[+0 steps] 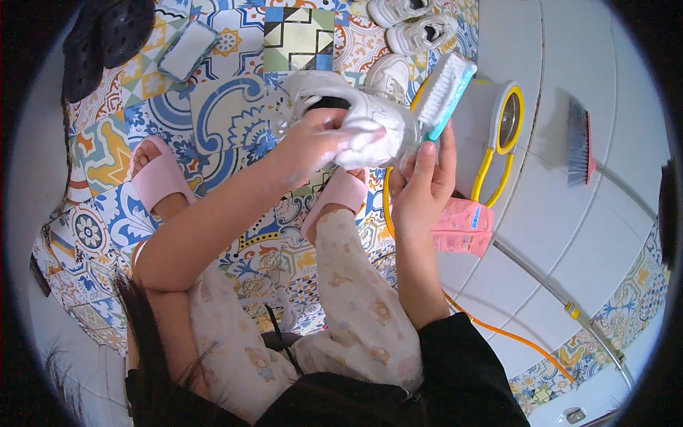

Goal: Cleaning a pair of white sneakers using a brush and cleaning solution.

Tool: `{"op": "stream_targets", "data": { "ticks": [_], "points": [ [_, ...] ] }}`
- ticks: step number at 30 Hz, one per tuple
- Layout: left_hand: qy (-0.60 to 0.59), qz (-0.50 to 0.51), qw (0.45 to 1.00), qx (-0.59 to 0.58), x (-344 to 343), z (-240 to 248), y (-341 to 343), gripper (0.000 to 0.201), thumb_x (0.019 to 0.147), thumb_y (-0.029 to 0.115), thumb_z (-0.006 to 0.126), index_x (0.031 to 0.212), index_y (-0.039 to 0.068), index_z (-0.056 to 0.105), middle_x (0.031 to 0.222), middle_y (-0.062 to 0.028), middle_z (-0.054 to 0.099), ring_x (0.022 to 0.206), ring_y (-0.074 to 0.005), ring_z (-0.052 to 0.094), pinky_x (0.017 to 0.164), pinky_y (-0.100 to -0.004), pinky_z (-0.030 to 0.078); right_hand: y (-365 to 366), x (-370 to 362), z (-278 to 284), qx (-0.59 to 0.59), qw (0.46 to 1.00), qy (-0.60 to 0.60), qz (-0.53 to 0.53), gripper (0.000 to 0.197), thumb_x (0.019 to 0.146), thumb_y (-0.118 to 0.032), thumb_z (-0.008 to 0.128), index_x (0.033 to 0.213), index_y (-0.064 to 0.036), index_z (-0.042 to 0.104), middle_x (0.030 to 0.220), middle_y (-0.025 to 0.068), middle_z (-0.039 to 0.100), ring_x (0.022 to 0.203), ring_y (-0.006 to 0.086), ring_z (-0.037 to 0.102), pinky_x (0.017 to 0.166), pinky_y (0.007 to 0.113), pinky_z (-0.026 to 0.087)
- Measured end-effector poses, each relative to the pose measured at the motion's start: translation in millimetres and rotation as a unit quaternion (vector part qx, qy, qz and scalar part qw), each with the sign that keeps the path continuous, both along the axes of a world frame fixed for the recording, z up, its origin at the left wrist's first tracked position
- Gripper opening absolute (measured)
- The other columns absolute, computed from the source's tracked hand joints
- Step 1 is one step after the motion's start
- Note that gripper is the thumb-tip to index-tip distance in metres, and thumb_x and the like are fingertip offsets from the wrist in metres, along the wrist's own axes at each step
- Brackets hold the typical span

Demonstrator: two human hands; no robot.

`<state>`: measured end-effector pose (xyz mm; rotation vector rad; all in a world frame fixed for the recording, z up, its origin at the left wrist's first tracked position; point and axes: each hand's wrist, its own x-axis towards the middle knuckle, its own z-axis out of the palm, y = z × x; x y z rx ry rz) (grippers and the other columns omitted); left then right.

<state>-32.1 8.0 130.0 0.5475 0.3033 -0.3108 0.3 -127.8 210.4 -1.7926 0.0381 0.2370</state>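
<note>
My left hand point(313, 148) is closed on a white sneaker point(380, 117), its fingers at the shoe's opening. White suds cover parts of the sneaker and of this hand. The dark inside of the shoe shows beside my fingers. To the right, my right hand point(425, 186) grips a scrub brush point(452, 102) with a turquoise back and white bristles. The brush points up and away from me, bristles facing left toward the sneaker. Its bristles are apart from the shoe, while my right fingertips are close to the sneaker's end; whether they touch it I cannot tell.
More white sneakers point(421, 34) stand at the far side. A grey-and-yellow bucket point(469, 114) and a pink bag point(464, 226) are at right, near an orange hose point(509, 336). A broom head point(579, 142) leans on the right. Dark clogs point(128, 28) and a white rectangular object point(188, 51) lie far left.
</note>
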Motion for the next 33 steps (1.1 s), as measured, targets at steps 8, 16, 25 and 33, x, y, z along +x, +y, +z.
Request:
{"op": "stream_targets", "data": {
  "ticks": [8, 16, 25, 33],
  "points": [
    [0.107, 0.035, 0.994, -0.013, 5.9, -12.8, 0.5, 0.04, 0.094, 0.028, 0.057, 0.123, 0.0, 0.053, 0.116, -0.009, 0.06, 0.106, -0.0168, 0.06, 0.093, -0.0308, 0.048, -0.8, -0.8, -0.9, 0.014, 1.0, -0.006, 0.01, 0.048, 0.099, -0.009, 0.043, 0.145, -0.0057, 0.031, 0.057, -0.0043, 0.043, 0.045, 0.0015, 0.036, 0.04, 0.018, 0.029],
    [0.018, 0.125, 0.992, 0.025, 15.0, -5.3, 18.2, 0.049, 0.094, 0.044, 0.052, 0.12, 0.002, 0.054, 0.107, -0.0074, 0.061, 0.098, -0.0151, 0.06, 0.085, -0.0306, 0.048, -10.1, -7.5, 7.4, -0.096, 0.987, -0.079, 0.1, 0.048, 0.099, -0.01, 0.043, 0.144, -0.0025, 0.032, 0.07, -0.0014, 0.05, 0.056, 0.0023, 0.041, 0.048, 0.019, 0.036],
    [-0.087, 0.076, 0.876, 0.468, -1.8, 5.8, 31.6, 0.034, 0.091, 0.017, 0.059, 0.121, 0.003, 0.053, 0.103, -0.008, 0.062, 0.091, -0.0145, 0.059, 0.077, -0.0292, 0.047, -5.5, -28.2, 30.3, -0.346, 0.879, -0.165, 0.283, 0.054, 0.089, 0.005, 0.05, 0.141, -0.0045, 0.04, 0.101, 0.0231, 0.065, 0.085, 0.0307, 0.068, 0.075, 0.034, 0.051],
    [-0.134, 0.181, 0.879, 0.42, -5.5, -2.9, 1.0, 0.038, 0.088, -0.002, 0.052, 0.126, 0.0, 0.048, 0.106, -0.0123, 0.061, 0.096, -0.0176, 0.059, 0.085, -0.0295, 0.046, 6.9, -23.1, 72.6, -0.445, 0.847, -0.095, 0.276, 0.06, 0.089, 0.003, 0.051, 0.145, -0.0117, 0.036, 0.088, 0.0245, 0.064, 0.073, 0.0362, 0.065, 0.064, 0.039, 0.05]
  ]
}}
